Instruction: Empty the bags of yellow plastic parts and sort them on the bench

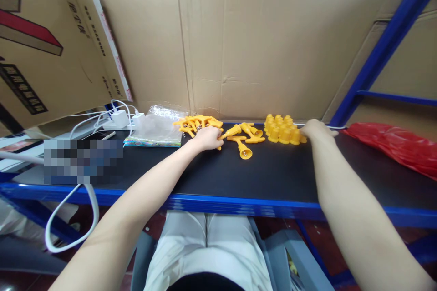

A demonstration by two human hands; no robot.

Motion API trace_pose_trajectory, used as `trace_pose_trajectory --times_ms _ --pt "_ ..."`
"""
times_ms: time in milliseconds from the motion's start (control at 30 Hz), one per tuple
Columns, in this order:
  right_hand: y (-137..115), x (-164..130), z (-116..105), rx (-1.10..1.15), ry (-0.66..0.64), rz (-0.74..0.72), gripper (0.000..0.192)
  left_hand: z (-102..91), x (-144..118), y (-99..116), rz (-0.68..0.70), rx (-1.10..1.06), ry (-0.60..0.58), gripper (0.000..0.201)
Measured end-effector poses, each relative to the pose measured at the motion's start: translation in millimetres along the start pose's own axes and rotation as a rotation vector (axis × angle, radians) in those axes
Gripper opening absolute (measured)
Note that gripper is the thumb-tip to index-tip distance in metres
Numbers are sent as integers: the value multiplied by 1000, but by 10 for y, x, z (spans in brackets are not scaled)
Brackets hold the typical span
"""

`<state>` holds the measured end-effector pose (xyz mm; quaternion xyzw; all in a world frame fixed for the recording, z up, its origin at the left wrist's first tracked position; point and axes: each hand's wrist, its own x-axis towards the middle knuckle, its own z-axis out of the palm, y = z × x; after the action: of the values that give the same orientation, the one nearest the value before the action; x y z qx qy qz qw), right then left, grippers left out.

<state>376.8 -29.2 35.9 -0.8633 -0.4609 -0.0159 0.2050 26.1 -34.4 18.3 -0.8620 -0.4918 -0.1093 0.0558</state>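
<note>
My left hand (208, 138) is closed, its fingers curled round a yellow plastic piece at the right side of a heap of yellow branched pieces (201, 121). Only a little of the held piece shows past the fingers. To the right of that hand, several yellow assembled pieces with a flared, bell-shaped end lie loose; one bell (245, 151) faces me. My right hand (318, 128) rests beside a tight cluster of yellow bell-shaped cups (282, 129), its near side touching the rightmost ones. Its digits look spread, though most are hidden behind the hand.
Clear plastic bags (159, 127) lie left of the heap. White chargers and cables (119, 119) sit farther left, near a blurred-out object (83, 160). A red plastic bag (392, 145) is at right. Cardboard (273, 45) walls the back; a blue rail (246, 204) edges the black tabletop.
</note>
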Motion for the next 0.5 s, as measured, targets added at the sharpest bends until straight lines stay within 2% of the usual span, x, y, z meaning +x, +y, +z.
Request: trace_pose_trajectory --times_ms 67,100,167,267,333,400,500 --pt "-44 -56 -59 -50 -28 133 34 1 2 -6 -16 -9 62 22" --pt "-72 -92 -92 -57 -4 146 37 -4 2 -7 -23 -17 95 24" --pt "-149 -173 -152 -34 129 53 40 -20 0 -5 -36 -32 160 27" --pt "-337 -314 -207 63 313 -240 37 -48 -3 -2 -67 -32 232 28" --pt "-514 -436 -208 147 355 -483 36 -59 -4 -4 -81 -19 261 29" --pt "-707 -592 -177 200 341 -728 35 -62 -5 -9 -74 -1 281 29" --pt "-955 -859 -85 195 238 -1029 33 -68 -11 -12 -45 23 308 29"
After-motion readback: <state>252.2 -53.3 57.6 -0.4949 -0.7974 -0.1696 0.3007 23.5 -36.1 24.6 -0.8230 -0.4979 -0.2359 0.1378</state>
